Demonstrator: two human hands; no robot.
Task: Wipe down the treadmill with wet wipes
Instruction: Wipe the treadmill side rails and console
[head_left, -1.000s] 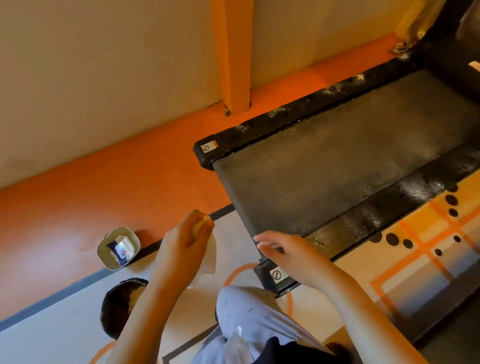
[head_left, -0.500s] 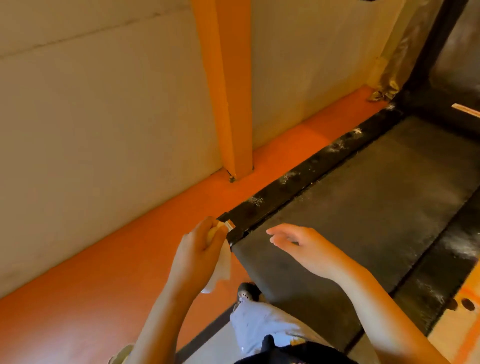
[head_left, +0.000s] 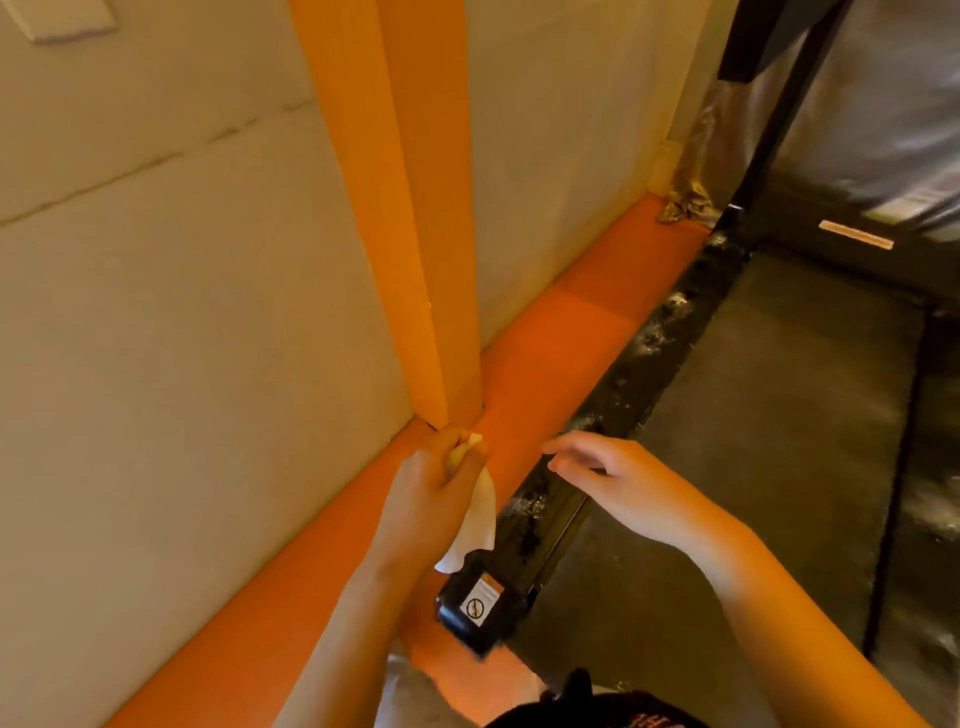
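Observation:
The treadmill lies along the right, with a dark grey belt (head_left: 779, 441) and a black left side rail (head_left: 613, 415) speckled with pale dust. Its rear corner cap (head_left: 475, 608) carries a white warning sticker. My left hand (head_left: 431, 493) grips a white wet wipe (head_left: 478, 525), which hangs down just above the rail's rear end. My right hand (head_left: 618, 478) hovers over the rail and the belt's near edge, fingers spread and relaxed, holding nothing.
A beige padded wall (head_left: 182, 338) with an orange vertical post (head_left: 410, 234) stands close on the left. An orange floor strip (head_left: 561, 338) runs between wall and treadmill. The treadmill's black upright (head_left: 779, 104) and a plastic-wrapped front rise at the far right.
The view has swung up and leftward toward the wall, so the floor mat and containers left the frame. Both hands have moved forward along the left rail, the wipe still in the left one.

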